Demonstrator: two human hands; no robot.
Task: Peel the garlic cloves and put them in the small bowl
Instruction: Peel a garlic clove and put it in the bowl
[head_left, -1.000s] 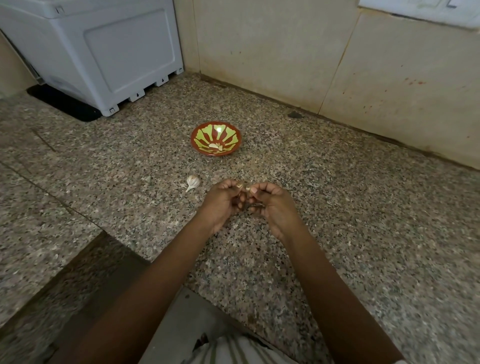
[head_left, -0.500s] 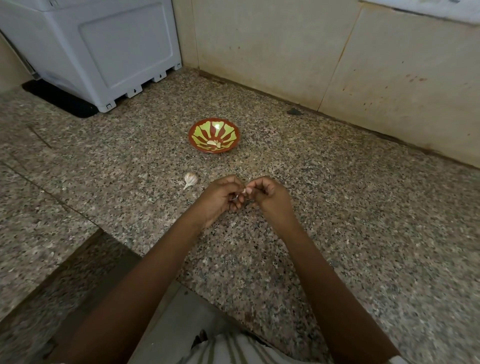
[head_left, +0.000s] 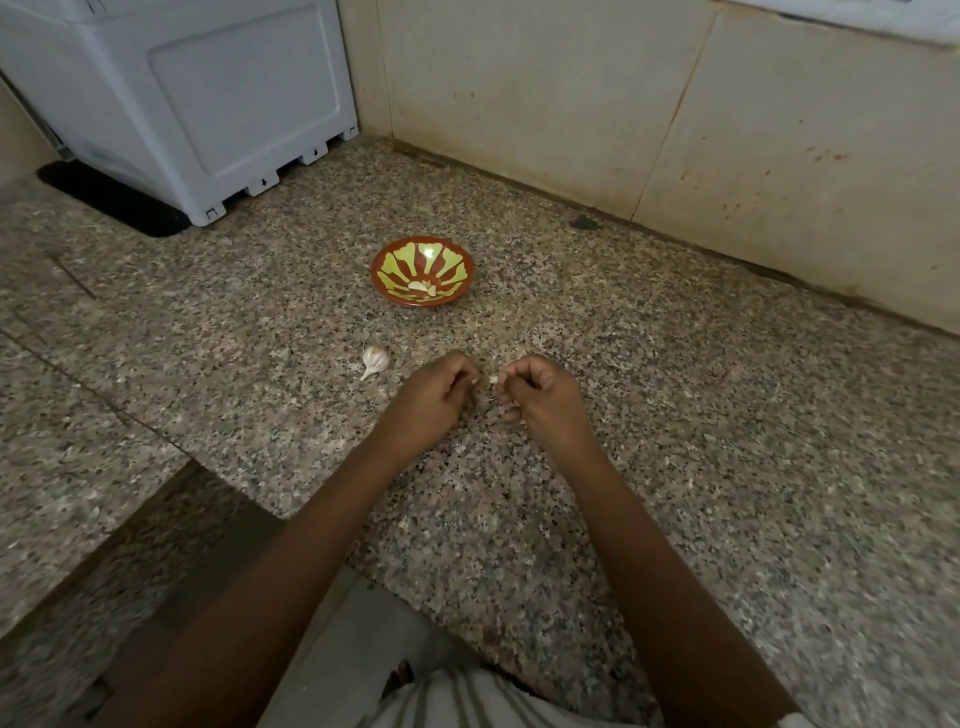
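Between hands: clove (head_left: 493, 380) pinched by right hand (head_left: 540, 397) fingers; left hand (head_left: 434, 397) fingers curled, hold unclear. Bowl (head_left: 384, 260) beyond, bulb (head_left: 375, 359) left.

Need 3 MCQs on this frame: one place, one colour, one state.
1. The unpeeled garlic lies: A) in the small bowl B) on the counter, left of the left hand C) in the right hand
2. The small bowl's inside is: A) red and green B) blue and white C) black
3. The right hand: A) lies flat B) pinches a garlic clove C) grips the bowl
Answers: 1B, it sits on bare counter beside that hand; 2A, red rays on green; 3B, a pale clove shows at its fingertips.
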